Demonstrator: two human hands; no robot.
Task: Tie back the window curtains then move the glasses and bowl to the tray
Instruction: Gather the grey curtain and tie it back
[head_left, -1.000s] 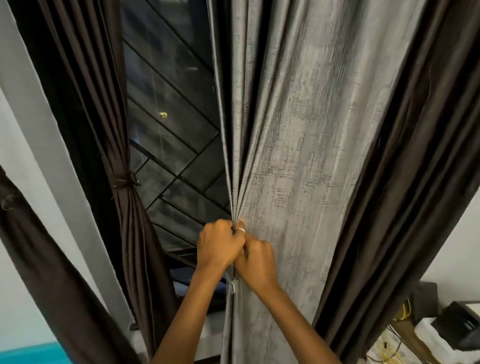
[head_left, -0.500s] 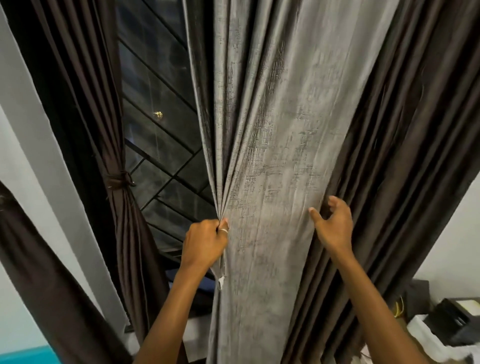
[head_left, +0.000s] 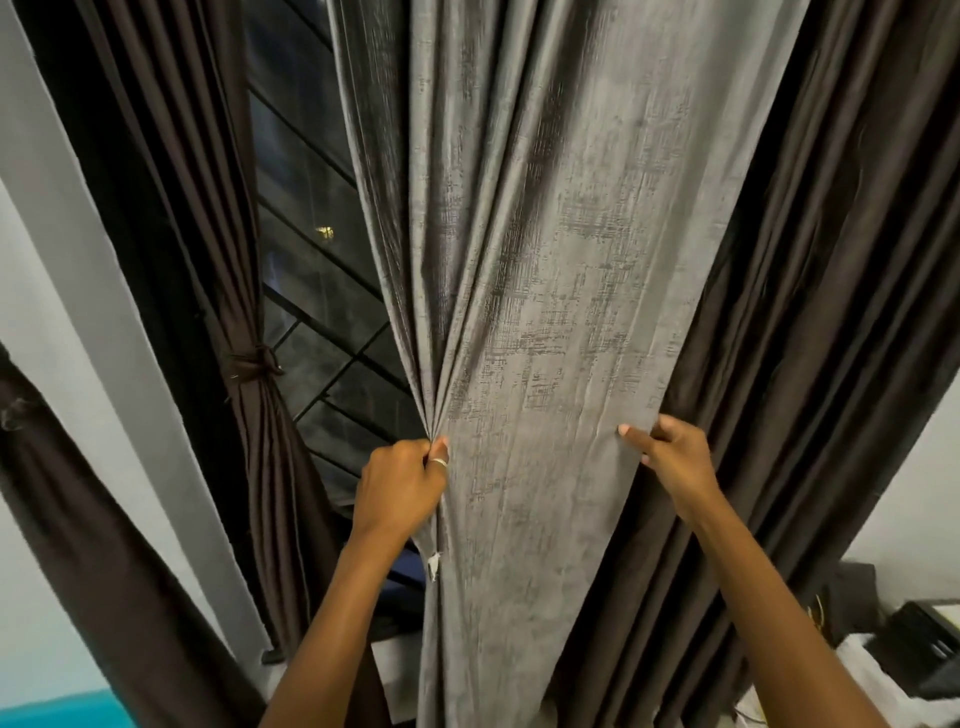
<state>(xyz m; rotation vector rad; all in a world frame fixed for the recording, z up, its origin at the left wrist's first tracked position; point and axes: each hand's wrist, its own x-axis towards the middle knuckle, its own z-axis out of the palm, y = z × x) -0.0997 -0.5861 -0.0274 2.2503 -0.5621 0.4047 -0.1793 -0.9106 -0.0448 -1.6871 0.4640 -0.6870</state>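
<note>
A grey textured curtain (head_left: 550, 291) hangs in the middle of the window. My left hand (head_left: 400, 486) is clenched on its gathered left edge, a ring on one finger. My right hand (head_left: 672, 457) grips the curtain's right edge, fingers curled behind the fabric and thumb in front. A dark brown curtain (head_left: 810, 322) hangs behind it on the right. At the left, another dark brown curtain (head_left: 260, 441) is bunched and tied with a band (head_left: 254, 361). No glasses, bowl or tray are in view.
Dark window panes with diagonal bars (head_left: 322, 291) show between the curtains. A white wall strip (head_left: 78, 270) runs down the left. Dark boxes and yellow cables (head_left: 914, 644) sit at the lower right. A teal surface (head_left: 57, 709) lies at the bottom left.
My right hand left my left hand, moved right across the grey curtain and took hold of its right edge. The left hand kept its grip on the gathered edge.
</note>
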